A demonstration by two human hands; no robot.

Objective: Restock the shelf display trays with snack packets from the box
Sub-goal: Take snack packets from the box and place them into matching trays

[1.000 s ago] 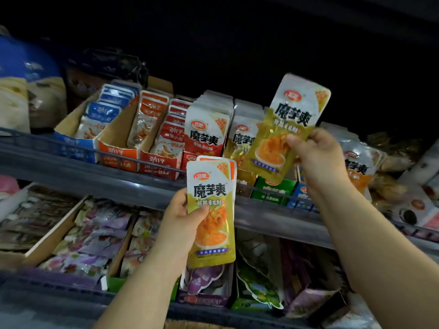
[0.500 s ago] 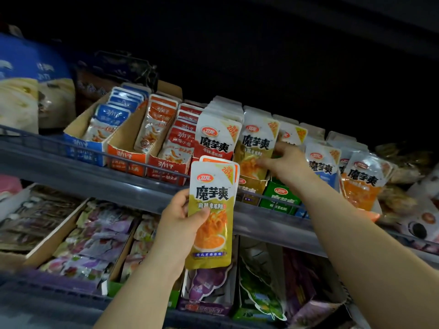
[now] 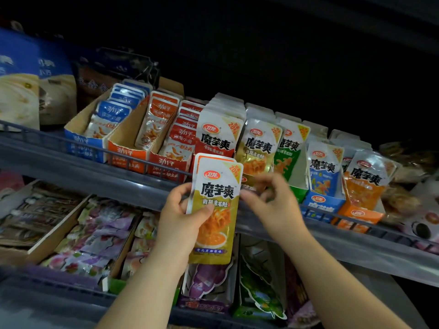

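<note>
Head view: left grip (image 3: pixel 180 219) clasps stacked yellow packets (image 3: pixel 215 222) at frame centre, before the upper shelf (image 3: pixel 71 172); right grip (image 3: pixel 273 205), blurred, seems empty just beside them. A careless peel could spill the stack, or misfile one among the green packets (image 3: pixel 288 160).

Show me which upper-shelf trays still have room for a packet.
Bare cardboard shows in the orange tray ahead of its leaning packet, and in the green tray right of its packet. The red packet row looks packed.

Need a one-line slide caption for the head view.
Left hand holds yellow snack packets before the upper shelf; right hand hovers beside them.
</note>
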